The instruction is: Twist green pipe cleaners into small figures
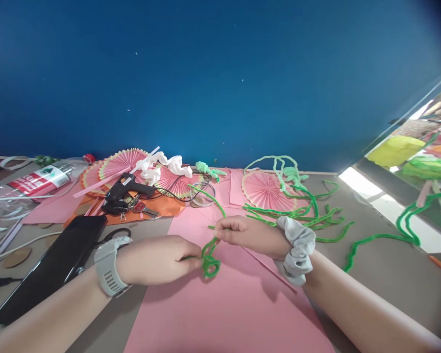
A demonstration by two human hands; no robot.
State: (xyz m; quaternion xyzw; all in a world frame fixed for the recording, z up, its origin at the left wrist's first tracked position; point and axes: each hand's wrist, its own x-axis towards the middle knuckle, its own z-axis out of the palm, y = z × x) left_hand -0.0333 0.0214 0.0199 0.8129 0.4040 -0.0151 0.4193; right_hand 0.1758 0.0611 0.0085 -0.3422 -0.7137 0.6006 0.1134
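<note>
A green pipe cleaner point(210, 267), bent into small loops at its lower end, is between my two hands above the pink paper point(220, 314). My left hand point(161, 260) pinches it beside the loops. With thumb and fingertips, my right hand point(242, 234) grips the pipe cleaner higher up. A length of green stem runs up and away past my right fingers. More green pipe cleaners point(327, 220) lie in a loose pile just beyond my right wrist. Part of the held piece is hidden by my fingers.
At the left are a black tablet-like slab point(55, 267), a black glue gun point(127, 191), keys point(145, 210) and a plastic bottle point(46, 180). Pleated pink paper fans point(268, 190) lie along the back. A blue panel point(220, 83) rises behind the table.
</note>
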